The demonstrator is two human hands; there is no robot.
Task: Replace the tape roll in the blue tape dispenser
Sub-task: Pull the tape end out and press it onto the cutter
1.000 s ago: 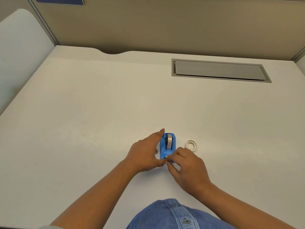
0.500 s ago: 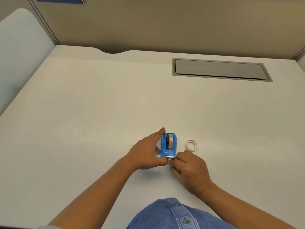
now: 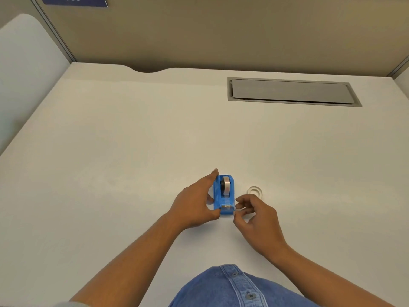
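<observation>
Blue plastic tape dispenser (image 3: pixel 224 196) steadied on the white tabletop (image 3: pixel 110 162), a silvery tape roll (image 3: pixel 226 185) seated in it.
Head view: left hand (image 3: pixel 194 204) clasped the dispenser's side; right hand (image 3: pixel 254 216) hovered loosely curled just beside its cutter end, grasping nothing visible. Clear empty tape ring (image 3: pixel 254 191) lay near. Tape end might slip off the cutter if left unpressed.

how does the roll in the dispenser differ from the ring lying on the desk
The roll stands on edge inside the blue dispenser; the ring lies flat on the desk, to the dispenser's right. The roll looks thick and grey; the ring is thin and pale, nearly clear. Both are round with an open centre.
</observation>
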